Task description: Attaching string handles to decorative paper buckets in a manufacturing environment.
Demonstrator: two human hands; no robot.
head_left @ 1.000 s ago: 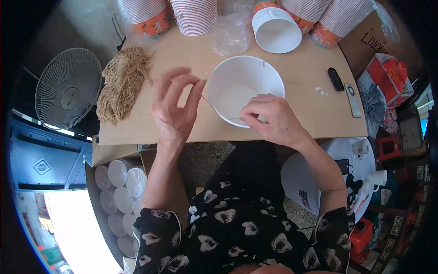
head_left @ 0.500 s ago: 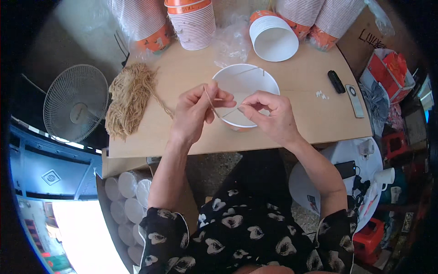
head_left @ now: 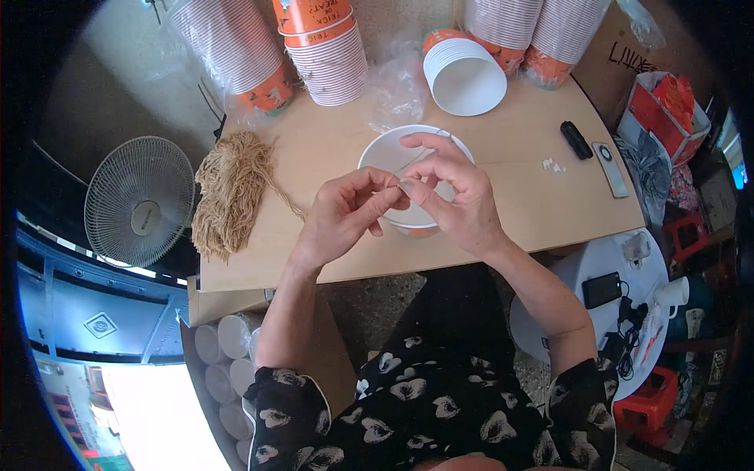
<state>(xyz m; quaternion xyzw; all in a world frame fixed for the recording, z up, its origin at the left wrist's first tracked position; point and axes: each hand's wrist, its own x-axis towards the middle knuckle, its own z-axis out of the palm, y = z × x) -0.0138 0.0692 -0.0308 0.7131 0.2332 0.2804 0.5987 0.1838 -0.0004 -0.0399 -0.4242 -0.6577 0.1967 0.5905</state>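
Head view: your left hand [head_left: 347,212] and right hand [head_left: 458,192] pinch thin cord [head_left: 404,167] over the bucket [head_left: 380,154], apparently tying; next move needs steadiness.

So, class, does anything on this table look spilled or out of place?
Small white scraps lie scattered on the table at right, like litter; a strand strays from the tan cord bundle; and one bucket stack looks tipped, its open mouth showing.

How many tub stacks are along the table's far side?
5: outer left stack, inner left stack, tipped middle stack, inner right stack, outer right stack. Others may be hidden.
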